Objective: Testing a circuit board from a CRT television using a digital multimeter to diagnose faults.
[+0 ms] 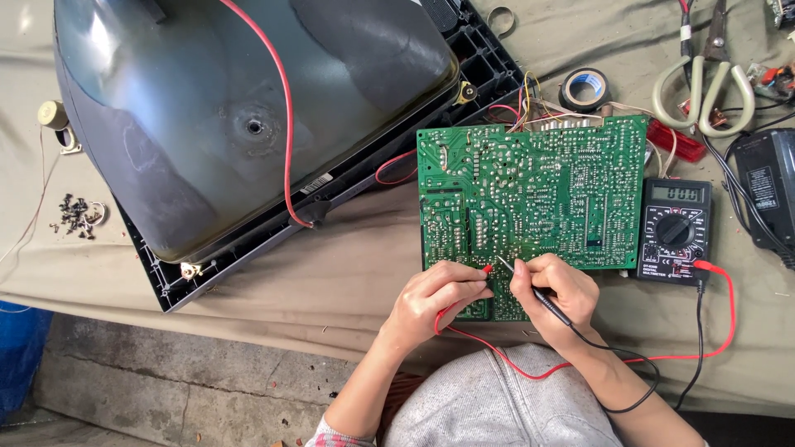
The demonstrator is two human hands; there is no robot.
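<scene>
On the cloth-covered bench before you lies a green circuit board, solder side up. Your left hand pinches the red probe against the board's lower edge, and your right hand grips the black probe, its metal tip touching the board just beside the red one. Your fingers hide the joints being touched. Both leads run to the black multimeter at the board's right; its digits are too small to read. Up left, a picture tube is cut off by the frame.
</scene>
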